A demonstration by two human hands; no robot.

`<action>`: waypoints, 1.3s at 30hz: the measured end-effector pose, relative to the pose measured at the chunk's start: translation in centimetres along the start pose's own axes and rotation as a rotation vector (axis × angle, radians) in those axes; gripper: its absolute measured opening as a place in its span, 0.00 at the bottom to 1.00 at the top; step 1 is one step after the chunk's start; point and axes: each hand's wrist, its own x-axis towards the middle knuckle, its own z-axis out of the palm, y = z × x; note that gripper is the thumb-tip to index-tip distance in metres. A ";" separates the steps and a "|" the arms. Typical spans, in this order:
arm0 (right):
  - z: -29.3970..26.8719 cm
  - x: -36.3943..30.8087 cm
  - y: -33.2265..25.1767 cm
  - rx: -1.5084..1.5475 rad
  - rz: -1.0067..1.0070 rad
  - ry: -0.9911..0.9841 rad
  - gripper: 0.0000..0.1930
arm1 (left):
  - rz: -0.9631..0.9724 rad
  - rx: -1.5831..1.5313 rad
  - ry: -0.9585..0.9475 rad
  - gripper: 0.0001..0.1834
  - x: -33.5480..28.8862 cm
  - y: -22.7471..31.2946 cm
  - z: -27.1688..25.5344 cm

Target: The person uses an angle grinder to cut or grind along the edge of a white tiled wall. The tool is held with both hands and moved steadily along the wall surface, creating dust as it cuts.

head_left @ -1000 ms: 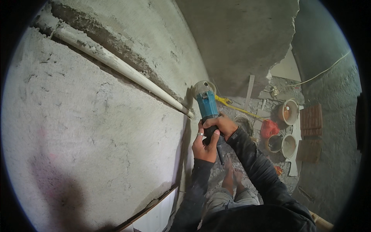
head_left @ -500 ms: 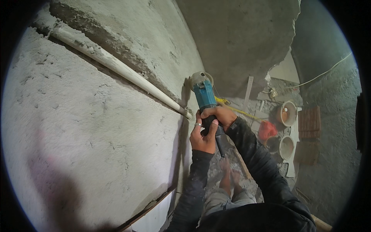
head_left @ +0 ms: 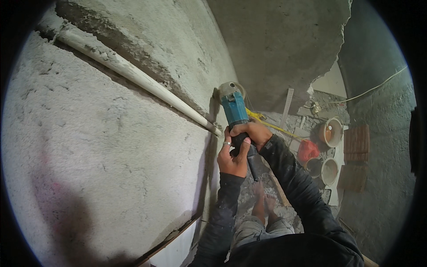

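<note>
An angle grinder (head_left: 234,108) with a teal body and grey metal head is gripped in both my hands, its head up against the corner of the walls. My left hand (head_left: 232,161), a ring on one finger, wraps the black rear part from the near side. From the right, my right hand (head_left: 254,133) closes round the same part, its thumb laid across the top. A round, pale guard or disc shows at the head; its cutting edge is hidden from me. Just left of the grinder ends a white pipe (head_left: 147,86), set in a groove in the rough wall.
Rubble covers the floor around my bare feet (head_left: 263,198). To the right stand several buckets (head_left: 330,171), a red bag (head_left: 307,150) and stacked brown tiles (head_left: 356,141). A yellow strap or tape (head_left: 278,129) and a pale straight strip (head_left: 288,107) lie beyond my right arm.
The view has shifted very slightly. Both hands keep the same hold on the grinder, whose head stays at the wall corner.
</note>
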 end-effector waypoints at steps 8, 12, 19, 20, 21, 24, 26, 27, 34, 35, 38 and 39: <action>0.2 -0.5 -0.1 -0.018 0.025 -0.002 0.12 | -0.004 0.000 -0.002 0.32 -0.7 0.8 0.0; 0.5 -0.7 0.1 0.014 0.015 -0.030 0.11 | -0.010 -0.034 -0.007 0.32 -1.0 1.0 -0.1; 0.8 -0.8 0.4 0.021 0.051 -0.065 0.11 | 0.022 0.047 0.004 0.32 -1.4 0.7 -0.6; 0.8 -0.9 0.5 0.020 0.038 -0.055 0.12 | 0.015 0.015 0.005 0.34 -1.5 0.7 -0.7; 0.9 -0.9 0.6 0.015 0.038 -0.033 0.12 | 0.007 -0.016 0.005 0.36 -1.6 0.7 -0.7; 1.0 -1.2 0.7 -0.001 0.044 -0.025 0.13 | 0.001 -0.015 0.004 0.39 -1.9 0.9 -0.9; 0.9 -1.6 0.8 0.004 0.054 -0.038 0.14 | -0.013 0.008 0.002 0.37 -2.3 1.2 -0.9; 0.9 -1.6 0.8 0.015 0.063 -0.042 0.14 | -0.030 0.014 -0.001 0.35 -2.5 1.3 -1.0; 1.0 -2.1 1.6 -0.001 0.070 -0.022 0.15 | -0.021 -0.013 0.002 0.32 -3.2 1.5 -1.3; 1.0 -2.1 1.7 -0.007 0.075 -0.014 0.15 | -0.032 -0.003 -0.005 0.33 -3.3 1.5 -1.4; 1.2 -2.0 2.2 0.005 0.080 -0.006 0.15 | -0.063 -0.017 -0.011 0.33 -3.6 1.4 -1.6; 1.3 -2.0 2.4 0.028 0.075 -0.014 0.15 | -0.061 -0.021 -0.003 0.33 -3.7 1.4 -1.7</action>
